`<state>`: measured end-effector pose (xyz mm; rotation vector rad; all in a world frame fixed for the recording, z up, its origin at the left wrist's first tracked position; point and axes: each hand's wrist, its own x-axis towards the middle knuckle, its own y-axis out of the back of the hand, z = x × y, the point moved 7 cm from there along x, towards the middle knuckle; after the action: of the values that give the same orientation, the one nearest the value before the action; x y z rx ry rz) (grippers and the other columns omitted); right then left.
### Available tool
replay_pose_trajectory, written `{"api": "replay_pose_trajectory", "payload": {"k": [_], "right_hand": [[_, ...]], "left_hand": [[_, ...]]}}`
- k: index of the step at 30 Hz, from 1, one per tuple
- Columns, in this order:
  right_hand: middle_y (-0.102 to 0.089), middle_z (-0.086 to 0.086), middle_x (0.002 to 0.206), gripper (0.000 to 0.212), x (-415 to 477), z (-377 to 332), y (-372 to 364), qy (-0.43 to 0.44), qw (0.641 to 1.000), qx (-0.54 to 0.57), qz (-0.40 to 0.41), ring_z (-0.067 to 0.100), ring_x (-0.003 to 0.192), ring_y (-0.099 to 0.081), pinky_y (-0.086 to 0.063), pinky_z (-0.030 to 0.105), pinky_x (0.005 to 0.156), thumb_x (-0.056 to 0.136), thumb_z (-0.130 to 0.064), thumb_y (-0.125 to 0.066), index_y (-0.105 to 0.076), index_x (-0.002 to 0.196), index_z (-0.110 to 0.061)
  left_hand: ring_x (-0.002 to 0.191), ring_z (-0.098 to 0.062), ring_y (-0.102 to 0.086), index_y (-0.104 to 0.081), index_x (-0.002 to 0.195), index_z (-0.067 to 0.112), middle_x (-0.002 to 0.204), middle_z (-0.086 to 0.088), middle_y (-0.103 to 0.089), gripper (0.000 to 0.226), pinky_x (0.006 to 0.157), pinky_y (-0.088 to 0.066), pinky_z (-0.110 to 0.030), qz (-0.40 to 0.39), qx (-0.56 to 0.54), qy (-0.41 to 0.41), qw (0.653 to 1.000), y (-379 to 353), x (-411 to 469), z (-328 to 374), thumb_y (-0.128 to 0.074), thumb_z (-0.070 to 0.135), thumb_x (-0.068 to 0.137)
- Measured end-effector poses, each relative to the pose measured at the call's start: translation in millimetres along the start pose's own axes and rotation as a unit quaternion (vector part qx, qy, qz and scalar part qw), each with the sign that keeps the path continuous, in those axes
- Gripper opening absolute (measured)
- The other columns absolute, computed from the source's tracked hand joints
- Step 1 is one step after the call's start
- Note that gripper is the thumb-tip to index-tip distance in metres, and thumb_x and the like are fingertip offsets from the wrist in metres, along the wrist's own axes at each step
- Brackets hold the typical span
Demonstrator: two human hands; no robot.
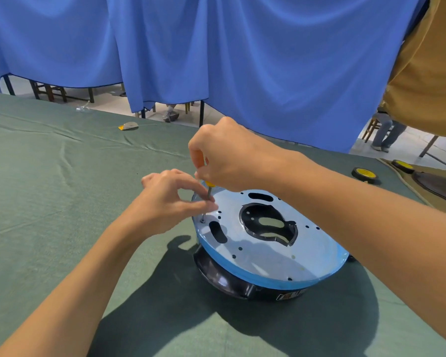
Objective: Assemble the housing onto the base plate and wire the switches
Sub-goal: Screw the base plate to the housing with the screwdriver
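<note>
A round, silvery metal base plate [268,253] with a blue edge lies face-up on a glossy black plastic housing [222,276]. Both rest on the green cloth-covered table [62,202]. The plate has a large irregular cut-out in its middle, with slots and small holes around it.

Above the plate's far-left edge, the right hand [229,155] is curled tight around the handle of an orange-and-yellow-handled screwdriver [209,191], which stands nearly upright. Its tip meets a small screw [203,220] set in a hole at that same edge of the plate. The left hand [170,199] reaches in from the plate's left side. Its thumb and forefinger pinch the thin metal shaft just above the plate, and the other fingers are loosely bent (whether they touch anything cannot be told).

Well to the right of the plate lie two black-and-yellow tape rolls [365,175]. Far beyond the plate's left side sits a small yellow-and-grey scrap [128,126]. Behind the plate hangs a blue fabric curtain [242,60].
</note>
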<state>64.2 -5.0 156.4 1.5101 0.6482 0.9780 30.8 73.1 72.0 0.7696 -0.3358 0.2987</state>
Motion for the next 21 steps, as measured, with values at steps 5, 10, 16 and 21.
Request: {"api": "replay_pose_trajectory", "payload": {"k": [5,10,16,21], "right_hand": [[-0.035,-0.001,0.074,0.035,1,-5,3,-0.026,0.999,-0.023,-0.011,0.014,0.057,-0.041,-0.023,0.023,0.043,0.085,-0.011,-0.059,-0.032,0.066,-0.024],[-0.037,0.003,0.066,0.034,2,-5,3,-0.045,0.997,-0.038,-0.046,0.016,0.051,-0.038,-0.026,0.025,0.037,0.088,-0.01,-0.058,-0.035,0.063,-0.017],[-0.068,-0.008,0.054,0.01,-3,-3,13,0.003,0.982,-0.023,-0.189,0.004,0.05,-0.06,-0.038,0.011,0.037,0.085,-0.026,-0.07,-0.071,0.086,-0.017],[-0.065,-0.008,0.051,0.016,3,-9,6,0.038,0.982,-0.063,-0.175,-0.003,0.043,-0.054,-0.039,0.01,0.037,0.084,-0.029,-0.07,-0.074,0.076,-0.017]], "left_hand": [[0.071,-0.002,-0.065,-0.077,0.067,0.029,0.071,0.015,-0.072,0.015,0.094,-0.046,-0.052,0.041,-0.101,0.018,0.994,4,-1,-2,-0.088,0.019,0.064],[0.071,-0.021,-0.065,-0.077,0.067,0.034,0.076,-0.001,-0.071,0.026,0.073,-0.051,-0.044,0.038,-0.098,-0.02,0.994,3,-3,2,-0.087,0.01,0.067],[0.067,-0.011,-0.062,-0.074,0.076,0.044,0.074,0.003,-0.069,0.029,0.066,-0.046,-0.025,0.019,-0.07,-0.054,0.996,0,-2,-1,-0.084,0.017,0.071],[0.069,-0.01,-0.059,-0.075,0.081,0.042,0.075,0.007,-0.066,0.025,0.067,-0.042,-0.017,-0.003,-0.06,-0.061,0.996,-2,-2,-4,-0.08,0.017,0.077]]}}
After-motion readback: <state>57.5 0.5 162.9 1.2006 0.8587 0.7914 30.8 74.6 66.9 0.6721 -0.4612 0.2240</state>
